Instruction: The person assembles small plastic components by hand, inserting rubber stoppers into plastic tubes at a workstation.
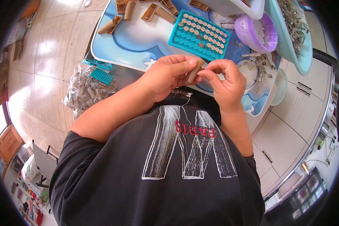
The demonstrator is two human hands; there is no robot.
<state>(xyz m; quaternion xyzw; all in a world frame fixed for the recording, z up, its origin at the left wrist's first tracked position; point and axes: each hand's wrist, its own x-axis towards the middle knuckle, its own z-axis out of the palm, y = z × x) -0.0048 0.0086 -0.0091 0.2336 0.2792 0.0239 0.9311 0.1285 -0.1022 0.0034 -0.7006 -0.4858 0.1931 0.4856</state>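
- Left hand [165,75] – fingers curled tight around a small tan plastic piece [194,71], held above the lap.
- Right hand [224,81] – fingertips pinched at the piece's end.
- Beyond the fingers: teal tray [199,35], table edge [139,67] close; open floor leftward.

Left hand [168,75] and right hand [224,81] side by side above near table edge [139,45], small tube piece [195,71] pinched between them. Grid tray [199,35] on table, just beyond hands. Round bowl [257,33] right of tray. Long tub [293,34] at far right, metal clips inside. Loose clips [258,64] on table between bowl and right hand. Tube pieces [132,13] scattered at far left of table. Bag of parts [87,90] on floor, left of table, spare grid tray [101,76] lying on it.
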